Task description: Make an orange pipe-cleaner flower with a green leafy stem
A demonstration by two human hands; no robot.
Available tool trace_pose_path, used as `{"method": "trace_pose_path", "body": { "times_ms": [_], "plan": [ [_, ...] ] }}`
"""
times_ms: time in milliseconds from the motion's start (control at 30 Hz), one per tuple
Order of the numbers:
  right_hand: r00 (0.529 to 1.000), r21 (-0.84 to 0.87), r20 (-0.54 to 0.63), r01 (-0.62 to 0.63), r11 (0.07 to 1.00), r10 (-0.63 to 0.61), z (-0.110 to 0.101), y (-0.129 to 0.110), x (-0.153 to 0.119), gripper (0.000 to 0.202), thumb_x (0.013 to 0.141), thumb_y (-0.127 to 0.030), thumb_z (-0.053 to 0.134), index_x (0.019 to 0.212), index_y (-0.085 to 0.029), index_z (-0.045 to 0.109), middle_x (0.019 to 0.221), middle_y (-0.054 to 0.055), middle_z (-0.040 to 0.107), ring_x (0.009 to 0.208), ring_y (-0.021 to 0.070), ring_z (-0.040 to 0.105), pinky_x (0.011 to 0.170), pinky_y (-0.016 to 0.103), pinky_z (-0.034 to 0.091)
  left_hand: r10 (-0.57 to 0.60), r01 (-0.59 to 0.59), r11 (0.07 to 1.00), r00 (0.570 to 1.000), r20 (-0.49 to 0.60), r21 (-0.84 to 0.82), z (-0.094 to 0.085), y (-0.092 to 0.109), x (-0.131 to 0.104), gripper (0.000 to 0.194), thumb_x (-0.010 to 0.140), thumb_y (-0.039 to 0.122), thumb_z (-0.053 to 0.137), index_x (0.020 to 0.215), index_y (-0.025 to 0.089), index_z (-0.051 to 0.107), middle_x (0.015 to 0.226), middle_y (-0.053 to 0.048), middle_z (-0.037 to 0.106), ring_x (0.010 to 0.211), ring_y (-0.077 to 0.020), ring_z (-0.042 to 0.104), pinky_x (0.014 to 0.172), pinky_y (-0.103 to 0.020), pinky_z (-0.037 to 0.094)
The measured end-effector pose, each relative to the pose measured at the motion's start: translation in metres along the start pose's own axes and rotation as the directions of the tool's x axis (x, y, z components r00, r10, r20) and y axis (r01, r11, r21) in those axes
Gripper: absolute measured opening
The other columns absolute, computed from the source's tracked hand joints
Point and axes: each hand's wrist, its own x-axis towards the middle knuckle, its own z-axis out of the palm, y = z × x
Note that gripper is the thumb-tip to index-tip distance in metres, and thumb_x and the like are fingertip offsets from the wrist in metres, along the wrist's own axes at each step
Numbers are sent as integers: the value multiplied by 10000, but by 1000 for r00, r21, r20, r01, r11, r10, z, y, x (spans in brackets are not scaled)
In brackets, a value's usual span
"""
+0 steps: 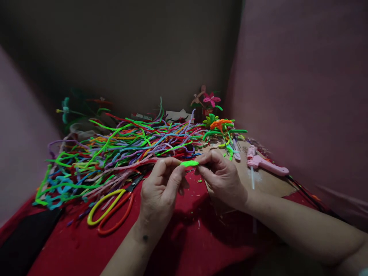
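A short, bright green piece of pipe cleaner (189, 163) is stretched between my two hands, above the red cloth. My left hand (161, 184) pinches its left end between thumb and forefinger. At its right end, the thumb and forefinger of my right hand (222, 176) are closed on it. Just left of my left hand lie scissors (110, 214) with one yellow and one red handle loop, their blades partly under the pile of pipe cleaners (135, 142). My fingers hide both tips of the green piece.
A pink glue gun (267, 163) with a clear glue stick rests on a brown board (258, 186) at right, its cord running rightward. Pipe-cleaner flowers (220, 125) stand behind the board. Red cloth (77, 253) covers the table; a black item (31, 237) lies at left.
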Motion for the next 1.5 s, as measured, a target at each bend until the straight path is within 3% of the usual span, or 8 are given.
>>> {"method": "trace_pose_path", "body": {
  "times_ms": [433,733,933,1067,1167,1267,1367,1500],
  "plan": [
    [992,25,17,127,992,-128,0,1,-4,161,791,-61,522,810,-221,526,822,13,570,792,141,557,735,299,452,161,-160,977,987,1,139,-4,-1,-5,82,825,154,539,881,212,548,602,56,574,497,-84,553,508,-209,449],
    [987,40,21,160,986,-161,0,0,-2,171,735,-19,530,765,-185,558,772,14,595,748,138,572,689,289,459,222,-221,962,975,13,163,-6,-2,-4,97,822,121,541,854,210,561,593,59,556,485,-72,541,496,-200,442],
    [997,34,51,62,998,-64,1,3,-3,119,727,-57,554,753,-169,584,760,19,608,718,136,568,665,287,458,144,-140,982,989,-21,126,-4,-2,-2,62,815,144,555,833,202,544,579,57,560,461,-79,544,458,-201,445],
    [994,127,17,-109,986,107,2,0,1,57,721,-113,583,733,-168,586,719,1,603,617,104,544,586,252,447,54,-61,997,987,-149,-42,-1,5,0,360,744,152,635,1028,238,431,662,70,585,446,-100,576,408,-205,464],
    [944,372,86,-327,869,318,1,0,10,82,684,-138,626,700,-165,550,608,-24,593,511,85,533,492,214,415,73,-92,994,954,-291,-53,-4,10,4,347,729,155,643,999,229,438,653,78,572,420,-78,546,417,-190,455],
    [828,603,356,-558,570,433,-2,3,19,141,656,-137,644,680,-159,506,572,-17,606,446,75,527,409,172,358,26,-40,999,936,-352,-34,-9,10,9,145,755,179,613,811,197,480,542,82,538,381,-70,500,381,-172,407],
    [739,671,565,-670,319,366,-6,7,20,155,649,-124,642,724,-155,510,634,0,631,437,55,514,406,155,341,-39,44,999,955,-294,9,-11,6,11,98,755,186,609,709,173,523,467,74,509,371,-64,470,380,-168,379],
    [718,707,665,-694,140,204,-10,10,16,178,669,-122,627,820,-142,533,670,-13,610,463,33,488,428,144,333,-107,108,994,974,-200,-6,-7,3,9,95,725,195,632,675,167,557,477,65,511,389,-62,448,397,-179,361]
  ]
}}
